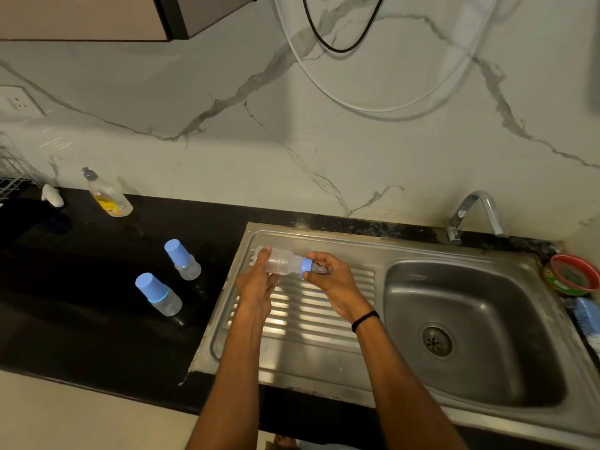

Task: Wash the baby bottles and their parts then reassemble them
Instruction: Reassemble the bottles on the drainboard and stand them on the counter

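I hold a clear baby bottle (285, 264) sideways above the steel drainboard (308, 319). My left hand (256, 284) grips its body at the base end. My right hand (334, 280) has its fingers curled round the blue collar ring (306, 267) and the teat (319, 270), which points right. Two more clear bottles with blue caps stand on the black counter to the left: the far bottle (182, 259) and the near bottle (158, 294).
The sink basin (470, 326) with its drain lies to the right, the tap (470, 212) behind it. A dish soap bottle (107, 194) and a white object (52, 195) stand at the back left beside a wire rack (9, 170). A red bowl (574, 274) and a blue brush (586, 315) sit at the right edge.
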### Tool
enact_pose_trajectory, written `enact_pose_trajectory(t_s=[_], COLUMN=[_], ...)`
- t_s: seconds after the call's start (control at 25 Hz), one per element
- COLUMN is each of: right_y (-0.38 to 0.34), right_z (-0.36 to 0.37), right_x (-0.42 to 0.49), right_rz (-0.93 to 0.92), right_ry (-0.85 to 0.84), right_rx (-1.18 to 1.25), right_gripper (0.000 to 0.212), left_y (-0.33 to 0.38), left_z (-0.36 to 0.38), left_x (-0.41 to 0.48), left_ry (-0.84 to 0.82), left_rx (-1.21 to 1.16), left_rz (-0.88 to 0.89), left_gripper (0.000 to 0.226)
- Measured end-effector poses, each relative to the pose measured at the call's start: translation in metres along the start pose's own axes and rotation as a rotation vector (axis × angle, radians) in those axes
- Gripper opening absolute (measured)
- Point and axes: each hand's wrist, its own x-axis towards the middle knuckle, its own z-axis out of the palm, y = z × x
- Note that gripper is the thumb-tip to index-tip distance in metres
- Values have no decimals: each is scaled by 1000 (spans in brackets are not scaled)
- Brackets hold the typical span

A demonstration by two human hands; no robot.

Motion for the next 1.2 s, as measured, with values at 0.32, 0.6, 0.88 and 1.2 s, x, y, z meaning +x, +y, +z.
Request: enact_pose_trajectory(t_s=[0.32,0.6,0.88,1.2], right_y=[-2,-3,2,1], right_z=[4,6,9,11], right_x=[3,6,8,11], right_rz=[-51,10,92,-58], right_ry=[-57,-145,-162,-104], right_rx=[-15,16,43,-127], right_gripper=[43,39,29,42], left_y=[-6,-2,-5,-3], left_z=[-9,-14,-24,-15], left_x=[9,10,12,13], left_ry=[-19,-69,-220,-69], left_rx=[-22,12,-17,73], left_rz=[-2,-38,-75,34], left_gripper=[45,40,49,30])
